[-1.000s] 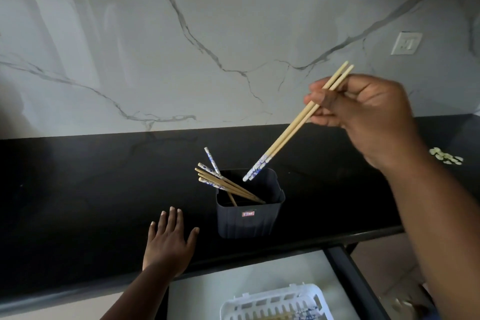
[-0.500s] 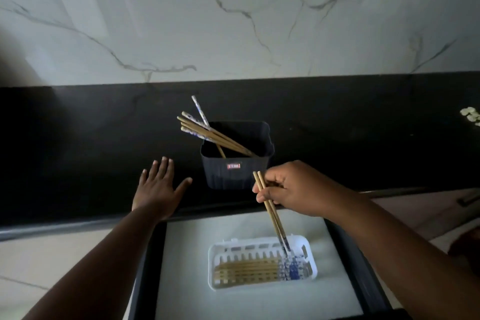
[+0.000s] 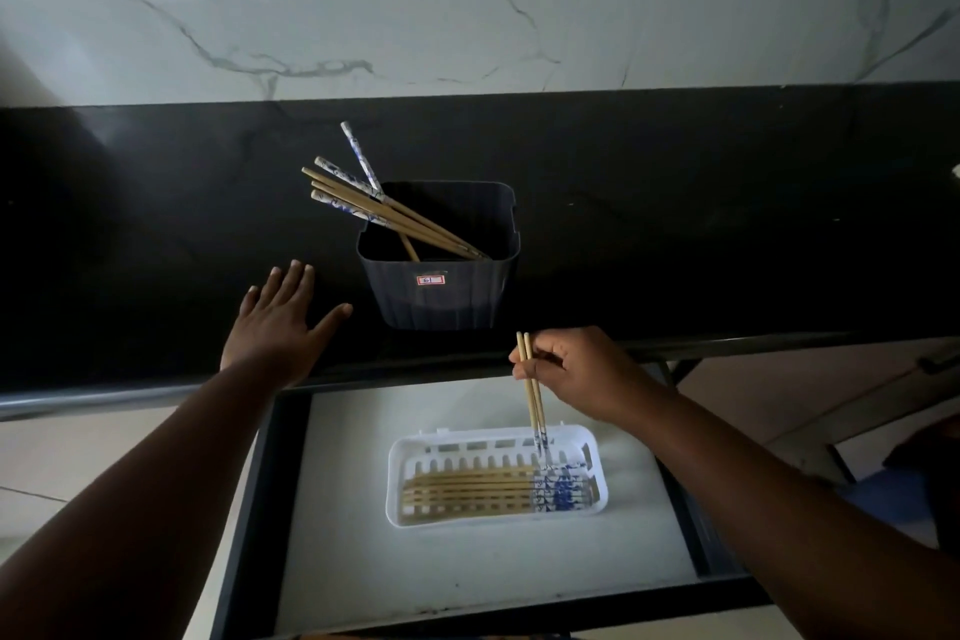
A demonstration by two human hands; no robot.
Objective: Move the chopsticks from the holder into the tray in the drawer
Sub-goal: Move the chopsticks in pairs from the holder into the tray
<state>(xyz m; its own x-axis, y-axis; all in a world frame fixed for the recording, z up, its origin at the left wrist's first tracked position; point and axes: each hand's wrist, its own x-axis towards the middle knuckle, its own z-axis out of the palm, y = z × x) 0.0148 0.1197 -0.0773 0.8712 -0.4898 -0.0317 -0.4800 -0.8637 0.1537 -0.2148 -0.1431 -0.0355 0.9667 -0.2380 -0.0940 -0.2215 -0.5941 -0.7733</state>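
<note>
A dark square holder (image 3: 441,294) stands on the black counter with several bamboo chopsticks (image 3: 358,195) leaning out to its left. Below, a white slotted tray (image 3: 415,452) lies in the open drawer (image 3: 353,561), with several chopsticks (image 3: 467,483) lying flat in it, blue-patterned ends to the right. My right hand (image 3: 587,372) is shut on a pair of chopsticks (image 3: 534,395), held nearly upright, blue tips touching down at the tray's right end. My left hand (image 3: 283,322) rests flat and open on the counter, left of the holder.
A white marble wall rises behind the black counter (image 3: 727,224). The drawer's dark frame (image 3: 244,509) borders the white liner. Pale floor and a dark bar show at the right, beyond the drawer.
My right hand has carried the pair down from above the holder to the tray. The view has tilted down onto the drawer. My left hand has stayed put.
</note>
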